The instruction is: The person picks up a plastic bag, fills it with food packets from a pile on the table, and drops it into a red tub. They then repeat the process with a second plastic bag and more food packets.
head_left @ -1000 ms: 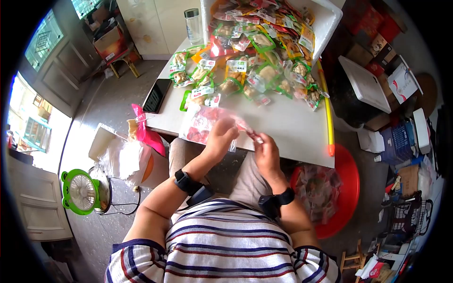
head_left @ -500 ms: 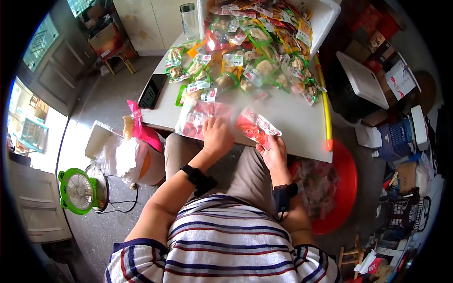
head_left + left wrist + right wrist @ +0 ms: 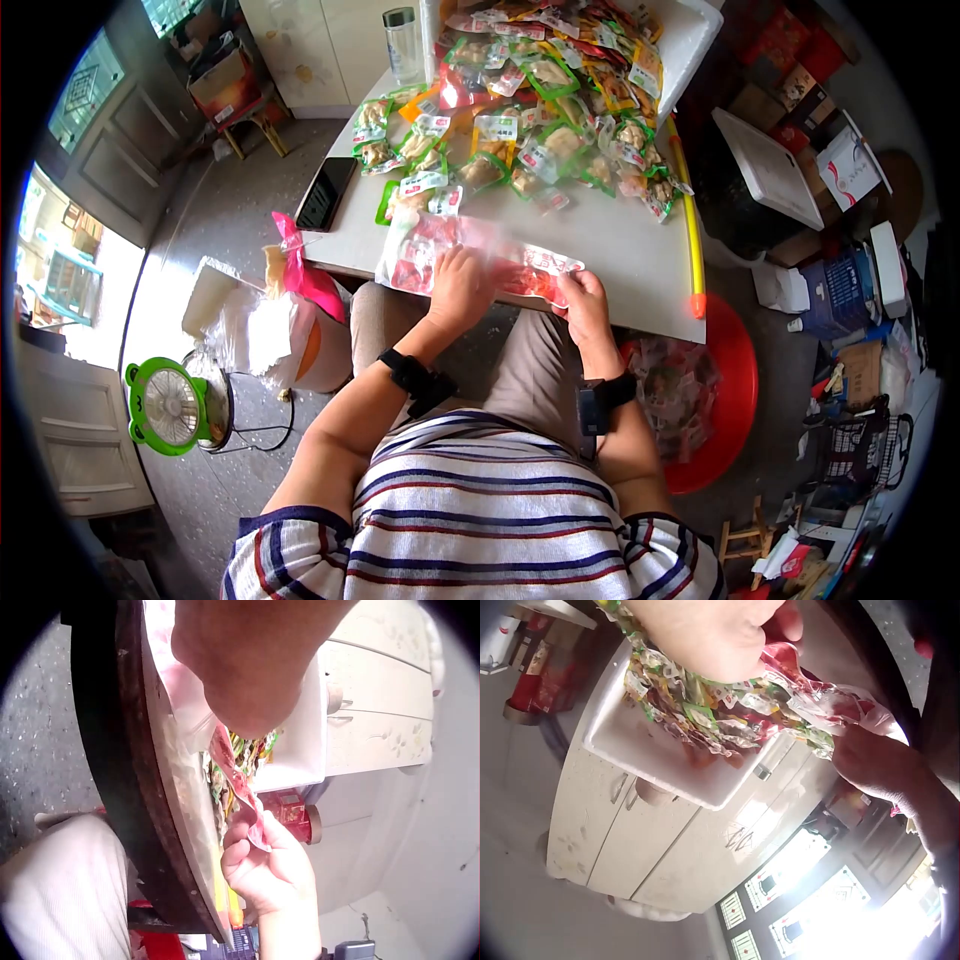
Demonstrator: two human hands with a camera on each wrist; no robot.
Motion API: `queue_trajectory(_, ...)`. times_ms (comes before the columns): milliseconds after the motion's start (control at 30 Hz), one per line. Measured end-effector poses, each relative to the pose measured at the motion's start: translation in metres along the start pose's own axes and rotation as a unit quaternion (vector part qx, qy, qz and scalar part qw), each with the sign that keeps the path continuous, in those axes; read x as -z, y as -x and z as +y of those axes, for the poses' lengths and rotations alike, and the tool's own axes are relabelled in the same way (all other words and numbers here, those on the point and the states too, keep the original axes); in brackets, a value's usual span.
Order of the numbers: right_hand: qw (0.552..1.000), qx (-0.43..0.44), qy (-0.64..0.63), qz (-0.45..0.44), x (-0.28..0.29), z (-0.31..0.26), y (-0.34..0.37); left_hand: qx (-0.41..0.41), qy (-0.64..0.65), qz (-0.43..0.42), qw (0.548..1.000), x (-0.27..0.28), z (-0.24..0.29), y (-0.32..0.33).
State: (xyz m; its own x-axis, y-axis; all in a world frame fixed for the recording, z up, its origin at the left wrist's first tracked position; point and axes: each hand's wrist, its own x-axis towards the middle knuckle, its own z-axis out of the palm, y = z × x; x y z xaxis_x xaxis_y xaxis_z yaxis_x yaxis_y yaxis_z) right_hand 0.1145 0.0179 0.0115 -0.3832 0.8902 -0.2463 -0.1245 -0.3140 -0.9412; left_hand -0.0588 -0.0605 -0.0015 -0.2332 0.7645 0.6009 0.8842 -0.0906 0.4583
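A red-and-white snack packet (image 3: 538, 272) stretches between my two hands over the table's front edge. My right hand (image 3: 587, 308) pinches its right end between thumb and fingers, as the left wrist view also shows. My left hand (image 3: 462, 288), fingers curled, grips the edge of a larger clear plastic bag (image 3: 410, 255) with red contents. The packet's left end overlaps that bag beside my left fingers. In the right wrist view, the bag and packet (image 3: 784, 664) join near my left hand (image 3: 874, 761). Both hands are low at the table front.
Many green- and orange-edged food packets (image 3: 560, 145) spill from a white foam box (image 3: 690, 50) on the table (image 3: 640, 270). A phone (image 3: 327, 193) and a glass bottle (image 3: 403, 48) stand left. A yellow tube (image 3: 690, 230) lines the right edge; a red basin (image 3: 735, 400) sits below.
The right hand turned the packet up, held it apart from the bag, then moved it left against the bag. The left hand shifted slightly on the bag.
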Motion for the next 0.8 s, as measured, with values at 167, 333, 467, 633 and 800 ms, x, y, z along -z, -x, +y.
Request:
queue_trajectory(167, 0.998, -0.036, -0.023, -0.040, -0.016, -0.004, -0.011, -0.009, -0.036, -0.021, 0.999, 0.004, 0.007, 0.000)
queue_trajectory(333, 0.995, 0.033, -0.075, -0.059, -0.039, 0.021, -0.034, -0.001, -0.033, -0.034, 0.999, 0.005, 0.015, 0.000)
queue_trajectory(467, 0.994, -0.015, -0.008, -0.112, -0.051, 0.018, -0.030, -0.025, -0.048, -0.044, 0.998, 0.006, 0.012, 0.003)
queue_trajectory(633, 0.991, -0.013, 0.057, -0.122, -0.048, 0.026, -0.035, -0.072, -0.053, -0.058, 0.994, 0.015, 0.015, 0.002)
queue_trajectory(800, 0.993, -0.060, -0.010, -0.097, -0.050, 0.031, -0.038, -0.092, -0.052, -0.066, 0.992, 0.017, 0.020, 0.000)
